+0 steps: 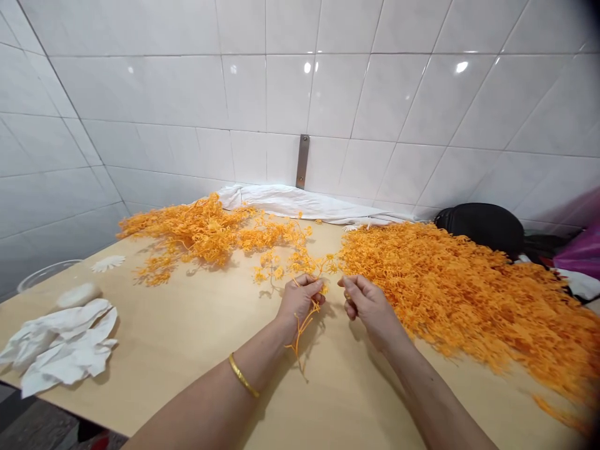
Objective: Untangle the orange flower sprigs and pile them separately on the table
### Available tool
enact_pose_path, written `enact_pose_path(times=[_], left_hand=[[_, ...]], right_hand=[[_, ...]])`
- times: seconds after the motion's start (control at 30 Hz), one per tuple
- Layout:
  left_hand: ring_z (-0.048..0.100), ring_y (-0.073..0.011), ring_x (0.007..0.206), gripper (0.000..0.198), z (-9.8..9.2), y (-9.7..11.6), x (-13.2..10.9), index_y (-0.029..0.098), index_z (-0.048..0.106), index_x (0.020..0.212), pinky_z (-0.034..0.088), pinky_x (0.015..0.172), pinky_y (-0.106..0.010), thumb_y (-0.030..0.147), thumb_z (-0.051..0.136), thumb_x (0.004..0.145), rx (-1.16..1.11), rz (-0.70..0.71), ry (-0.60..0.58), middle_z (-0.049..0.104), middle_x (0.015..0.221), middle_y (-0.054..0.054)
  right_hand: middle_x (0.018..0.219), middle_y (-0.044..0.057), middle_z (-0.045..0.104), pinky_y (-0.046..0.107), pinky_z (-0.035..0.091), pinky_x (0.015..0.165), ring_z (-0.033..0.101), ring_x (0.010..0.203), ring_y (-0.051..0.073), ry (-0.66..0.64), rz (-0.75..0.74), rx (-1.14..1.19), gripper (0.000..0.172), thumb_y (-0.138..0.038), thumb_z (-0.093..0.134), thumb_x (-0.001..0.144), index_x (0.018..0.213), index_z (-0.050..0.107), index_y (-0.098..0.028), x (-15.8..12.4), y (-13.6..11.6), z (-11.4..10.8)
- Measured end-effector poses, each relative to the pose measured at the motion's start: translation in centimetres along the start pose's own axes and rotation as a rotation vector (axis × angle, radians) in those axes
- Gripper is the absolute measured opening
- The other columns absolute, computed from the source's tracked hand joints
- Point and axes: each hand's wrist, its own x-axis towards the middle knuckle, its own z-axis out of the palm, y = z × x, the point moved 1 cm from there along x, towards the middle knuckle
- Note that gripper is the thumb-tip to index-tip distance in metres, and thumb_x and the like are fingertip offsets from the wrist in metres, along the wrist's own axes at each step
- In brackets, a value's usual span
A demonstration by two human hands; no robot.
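Near the middle of the table, my left hand pinches an orange artificial flower stem, its bare forked end hanging below the fingers and small blossoms fanning out above. Just to its right, my right hand has thumb and forefinger pressed together; whatever may be between them is too small to make out. A large heap of orange pieces spreads over the right side, close beyond my right hand. To the far left lies a looser pile of orange flower sprays, some reaching toward my left hand.
Crumpled white tissue, a white rounded object and a white flower-shaped piece lie at the left. White cloth runs along the tiled wall. A black case stands behind the right heap.
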Motion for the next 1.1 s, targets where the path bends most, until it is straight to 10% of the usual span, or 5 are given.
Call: enact_pose_path(times=[0.37,0.9,1.1], left_hand=[[0.039,-0.005,0.041,0.03,0.1,0.1,-0.1,0.014,0.047,0.05,0.039,0.05,-0.022,0.033,0.069,0.056,-0.029,-0.017,-0.043,0.04,0.041,0.005],[0.029,-0.0033,0.033,0.02,0.4,-0.2,0.4,0.014,0.045,0.049,0.021,0.037,-0.019,0.016,0.064,0.056,-0.02,-0.02,0.19,0.035,0.037,0.007],[0.031,-0.0044,0.03,0.02,-0.8,0.9,1.7,0.016,0.043,0.054,0.023,0.037,-0.019,0.021,0.06,0.063,-0.028,-0.015,0.307,0.034,0.037,0.008]], right_hand=[[0.059,-0.003,0.048,0.022,0.031,0.053,0.042,0.055,0.01,-0.115,-0.326,-0.39,0.026,-0.033,0.039,0.084,0.064,0.045,-0.018,0.0,0.3,2.0],[0.054,-0.005,0.027,0.023,0.021,0.048,0.026,0.052,0.009,-0.296,-0.235,-0.358,0.029,-0.029,0.042,0.08,0.056,0.029,-0.019,-1.7,-1.5,2.0],[0.052,-0.005,0.033,0.022,0.023,0.046,0.028,0.047,0.007,-0.595,-0.195,-0.133,0.026,-0.032,0.046,0.08,0.059,0.04,-0.018,-4.1,-4.0,3.1]])
